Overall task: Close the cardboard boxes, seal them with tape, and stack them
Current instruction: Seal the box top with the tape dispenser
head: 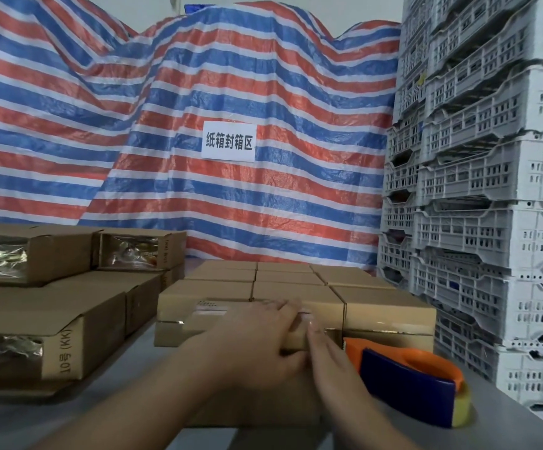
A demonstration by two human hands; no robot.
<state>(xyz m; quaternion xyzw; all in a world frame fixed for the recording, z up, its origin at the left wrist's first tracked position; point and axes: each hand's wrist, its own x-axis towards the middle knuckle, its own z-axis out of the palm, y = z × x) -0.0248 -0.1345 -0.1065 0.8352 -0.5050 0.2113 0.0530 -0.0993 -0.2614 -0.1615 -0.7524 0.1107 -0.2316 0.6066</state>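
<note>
Left hand: the left hand (257, 332) lies flat on the nearest cardboard box (254, 401), fingers straight and close together, pressing near its far top edge.
Right hand: the right hand (325, 345) lies beside it on the same box, fingers stretched forward and narrow, tips at the far edge; whether they press a strip of tape is hard to tell through the blur.
Box edges: the near box butts against the sealed block of boxes (296, 287) behind it, top edges nearly level.
Tape dispenser: the orange and blue tape dispenser (409, 378) rests on the grey table (507, 430) just right of the right wrist, touched by neither hand.
Left stack: open-ended boxes (52, 319) showing shiny contents are stacked in steps on the left, with a strip of bare table between them and the near box.
Right side: white slotted crates (491, 190) rise in a tall stack close beside the sealed block.
Back: a striped tarp (198, 92) bearing a white sign (229, 141) closes off the rear.
</note>
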